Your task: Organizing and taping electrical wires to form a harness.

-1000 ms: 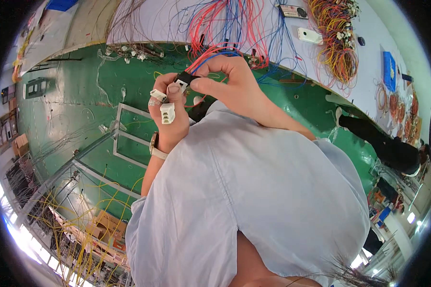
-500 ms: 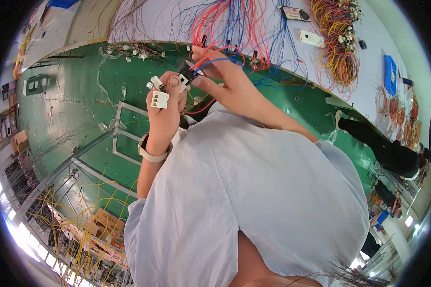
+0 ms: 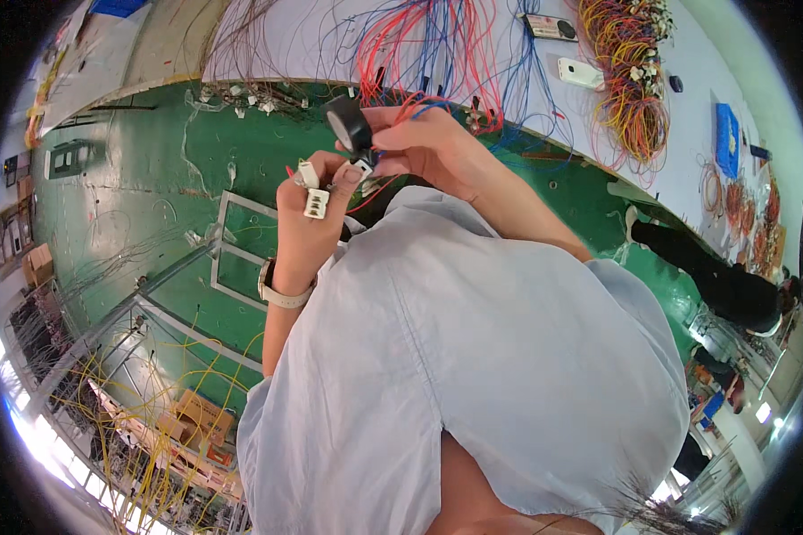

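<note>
My left hand (image 3: 308, 227) is closed around several white plastic connectors. One block connector (image 3: 315, 204) with open slots sticks out below the fingers, and a smaller white connector (image 3: 307, 174) shows above it. Between thumb and finger, a third white connector (image 3: 359, 169) points toward my right hand (image 3: 428, 147). That hand's fingers are pinched at a black part (image 3: 355, 127) with a round grey face, just above the third connector. Red and blue wires (image 3: 417, 105) run behind the right fingers. The fingertips hide where wires and connector meet.
Ahead, a white table (image 3: 294, 40) carries red and blue wires (image 3: 437, 45), a yellow and red wire bundle (image 3: 629, 89), a white phone-like device (image 3: 581, 72) and a blue tray (image 3: 727, 138). A metal frame (image 3: 219, 241) stands at left. Another person (image 3: 714, 276) is at far right.
The black part has tipped up so that its round face shows. Both hands have shifted slightly, and the white connectors in my left hand have turned and moved a little lower right.
</note>
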A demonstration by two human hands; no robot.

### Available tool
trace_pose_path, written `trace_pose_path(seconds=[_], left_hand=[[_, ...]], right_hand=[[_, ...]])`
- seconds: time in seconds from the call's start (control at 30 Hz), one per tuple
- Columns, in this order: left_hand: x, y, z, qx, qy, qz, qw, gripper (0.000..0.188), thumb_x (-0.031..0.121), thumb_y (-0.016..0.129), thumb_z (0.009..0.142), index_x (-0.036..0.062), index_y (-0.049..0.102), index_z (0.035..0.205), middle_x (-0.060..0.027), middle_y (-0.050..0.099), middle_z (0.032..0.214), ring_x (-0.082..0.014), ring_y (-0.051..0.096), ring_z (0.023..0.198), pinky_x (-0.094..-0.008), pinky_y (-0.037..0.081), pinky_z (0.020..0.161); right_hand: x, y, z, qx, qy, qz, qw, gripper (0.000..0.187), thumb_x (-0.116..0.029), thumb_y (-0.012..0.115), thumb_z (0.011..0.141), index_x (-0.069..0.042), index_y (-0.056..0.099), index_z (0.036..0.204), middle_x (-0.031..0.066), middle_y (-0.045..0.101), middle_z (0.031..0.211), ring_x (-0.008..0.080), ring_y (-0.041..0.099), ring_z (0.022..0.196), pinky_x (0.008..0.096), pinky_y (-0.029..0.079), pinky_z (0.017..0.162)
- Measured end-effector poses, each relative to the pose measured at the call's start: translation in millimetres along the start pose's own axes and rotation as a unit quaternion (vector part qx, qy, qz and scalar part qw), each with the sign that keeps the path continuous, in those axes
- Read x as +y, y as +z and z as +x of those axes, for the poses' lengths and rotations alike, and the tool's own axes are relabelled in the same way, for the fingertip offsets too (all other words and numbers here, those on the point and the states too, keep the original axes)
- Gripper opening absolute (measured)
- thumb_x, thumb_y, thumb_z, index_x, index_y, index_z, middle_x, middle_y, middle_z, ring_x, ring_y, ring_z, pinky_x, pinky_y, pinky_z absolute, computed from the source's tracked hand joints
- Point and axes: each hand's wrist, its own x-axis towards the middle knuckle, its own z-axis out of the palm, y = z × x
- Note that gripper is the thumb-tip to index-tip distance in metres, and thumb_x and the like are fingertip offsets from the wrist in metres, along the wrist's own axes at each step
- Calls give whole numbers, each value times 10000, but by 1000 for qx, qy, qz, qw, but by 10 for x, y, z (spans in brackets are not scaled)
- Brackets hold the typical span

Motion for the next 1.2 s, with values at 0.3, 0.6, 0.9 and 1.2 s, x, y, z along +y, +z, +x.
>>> trace_pose_path(seconds=[0.3, 0.6, 0.9, 1.2], left_hand=[[66, 5, 40, -79, -18, 187, 979, 139, 161, 639, 863, 32, 587, 870, -79, 576, 672, -182, 513, 585, -293, 400, 537], [-205, 42, -6, 87, 105, 203, 970, 109, 145, 608, 906, 38, 590, 898, -49, 565, 671, -121, 468, 561, -263, 398, 541], [-258, 162, -88, 95, -97, -183, 974, 210, 219, 558, 949, 14, 587, 915, 68, 398, 610, -17, 284, 518, -218, 186, 463], [-201, -25, -92, -26, -127, -206, 970, 228, 227, 538, 966, 7, 569, 919, 73, 388, 576, -18, 313, 492, -218, 233, 450]], right_hand=[[65, 34, 112, 102, -87, -182, 974, 325, -204, 675, 811, 13, 626, 1048, 80, 671, 958, 165, 642, 830, 291, 494, 786], [-106, -111, -59, -12, 75, -208, 975, 330, -146, 640, 817, -24, 575, 1117, 47, 624, 1023, 124, 565, 980, 275, 443, 867], [37, -199, -90, -22, -29, -320, 947, 614, 27, 641, 721, -9, 459, 1306, 58, 582, 1113, 123, 540, 1024, 278, 443, 904], [338, -182, 62, 110, -200, -371, 900, 472, 46, 642, 747, 18, 550, 1209, 106, 610, 1099, 134, 571, 1025, 283, 461, 899]])
